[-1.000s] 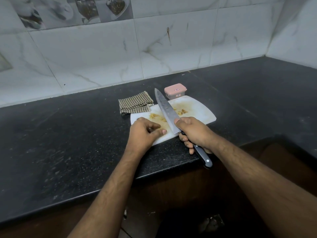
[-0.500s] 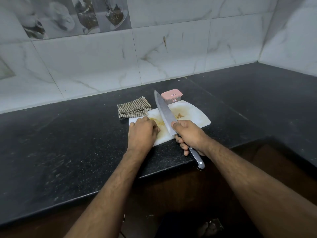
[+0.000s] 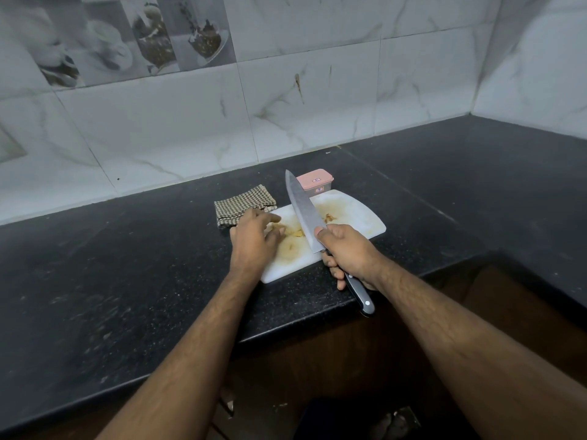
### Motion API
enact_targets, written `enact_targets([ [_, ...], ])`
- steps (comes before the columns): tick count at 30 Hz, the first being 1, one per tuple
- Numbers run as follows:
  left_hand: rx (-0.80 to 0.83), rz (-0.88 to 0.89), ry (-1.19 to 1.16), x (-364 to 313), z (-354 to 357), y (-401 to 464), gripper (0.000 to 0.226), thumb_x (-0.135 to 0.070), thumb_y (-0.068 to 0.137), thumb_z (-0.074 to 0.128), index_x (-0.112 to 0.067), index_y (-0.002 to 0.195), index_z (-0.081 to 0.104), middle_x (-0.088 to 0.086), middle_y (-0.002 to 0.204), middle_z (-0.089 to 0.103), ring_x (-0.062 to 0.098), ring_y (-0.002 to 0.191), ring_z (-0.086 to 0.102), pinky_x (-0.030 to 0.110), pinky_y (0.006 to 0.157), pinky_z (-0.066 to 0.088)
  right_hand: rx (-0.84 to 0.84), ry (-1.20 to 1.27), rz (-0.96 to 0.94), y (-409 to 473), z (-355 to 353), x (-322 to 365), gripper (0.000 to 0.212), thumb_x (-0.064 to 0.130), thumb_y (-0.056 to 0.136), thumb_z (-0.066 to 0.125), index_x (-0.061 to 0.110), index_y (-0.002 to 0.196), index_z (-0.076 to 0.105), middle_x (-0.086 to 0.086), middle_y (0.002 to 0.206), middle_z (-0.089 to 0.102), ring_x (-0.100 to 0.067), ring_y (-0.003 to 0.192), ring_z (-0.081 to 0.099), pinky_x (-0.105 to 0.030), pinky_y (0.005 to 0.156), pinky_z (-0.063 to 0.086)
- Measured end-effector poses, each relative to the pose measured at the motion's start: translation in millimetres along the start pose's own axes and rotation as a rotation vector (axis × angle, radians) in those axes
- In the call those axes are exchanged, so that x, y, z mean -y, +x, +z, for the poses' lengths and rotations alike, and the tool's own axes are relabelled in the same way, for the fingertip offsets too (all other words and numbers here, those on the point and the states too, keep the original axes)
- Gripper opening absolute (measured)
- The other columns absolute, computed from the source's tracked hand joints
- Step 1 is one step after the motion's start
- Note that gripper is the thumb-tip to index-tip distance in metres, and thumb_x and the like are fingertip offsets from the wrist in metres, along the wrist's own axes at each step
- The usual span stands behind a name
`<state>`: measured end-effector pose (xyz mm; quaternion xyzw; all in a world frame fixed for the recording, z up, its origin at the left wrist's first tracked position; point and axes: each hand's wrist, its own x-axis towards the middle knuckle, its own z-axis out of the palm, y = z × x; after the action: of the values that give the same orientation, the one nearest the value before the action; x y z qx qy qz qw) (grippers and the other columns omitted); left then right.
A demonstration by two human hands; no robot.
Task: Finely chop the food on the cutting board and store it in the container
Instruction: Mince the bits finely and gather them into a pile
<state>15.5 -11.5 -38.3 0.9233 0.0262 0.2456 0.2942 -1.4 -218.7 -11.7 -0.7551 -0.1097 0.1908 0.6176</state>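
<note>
Mid-chop: my right hand [image 3: 349, 252] grips the chef's knife [image 3: 303, 214] over the cutting board [image 3: 359, 214], my left hand [image 3: 254, 239], loosely curled and holding nothing, gathers the yellowish food [image 3: 290, 231] for the next cut.

Dim, flat indoor light with a cool grey cast; source not visible. Soft sheen on the white marble-veined wall tiles [image 3: 311, 122] beyond the hands. Black speckled stone counter [image 3: 111, 281] left of them reads dark, slightly grainy. Space below both forearms falls into deep shadow. Wide-angle bowing bends tile lines toward the edges. Focus soft overall.
</note>
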Motion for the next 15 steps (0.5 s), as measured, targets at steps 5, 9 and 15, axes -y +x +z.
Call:
enact_targets([
  [5,-0.052,-0.041,-0.207,2,-5,-7,0.013,-0.028,0.091,0.078,-0.022,0.083,0.070,-0.007,0.080,0.068,0.014,0.069,0.065,0.037,0.065,0.056,-0.007,0.009,0.001,1,-1,-1,0.029,0.042,0.105,0.044,0.015,0.103,0.053,0.004,0.058,0.045,-0.010,0.040,0.038,-0.027,0.040,0.046],
  [9,0.000,0.005,-0.212,2,-8,-18,0.012,-0.024,0.098,0.070,-0.017,0.088,0.074,-0.008,0.080,0.070,0.009,0.072,0.062,0.028,0.067,0.047,-0.004,0.001,-0.003,1,-1,-1,0.030,0.042,0.105,0.044,0.014,0.106,0.055,0.004,0.057,0.045,-0.010,0.040,0.039,-0.027,0.040,0.046],
  [15,0.126,-0.005,-0.070,-4,-8,-19,0.016,-0.035,0.085,0.083,-0.020,0.087,0.076,-0.007,0.088,0.064,0.005,0.075,0.057,0.021,0.065,0.041,-0.017,-0.017,-0.002,2,0,-2,0.038,0.041,0.106,0.044,0.006,0.116,0.053,0.004,0.057,0.046,-0.009,0.039,0.039,-0.027,0.039,0.046],
])
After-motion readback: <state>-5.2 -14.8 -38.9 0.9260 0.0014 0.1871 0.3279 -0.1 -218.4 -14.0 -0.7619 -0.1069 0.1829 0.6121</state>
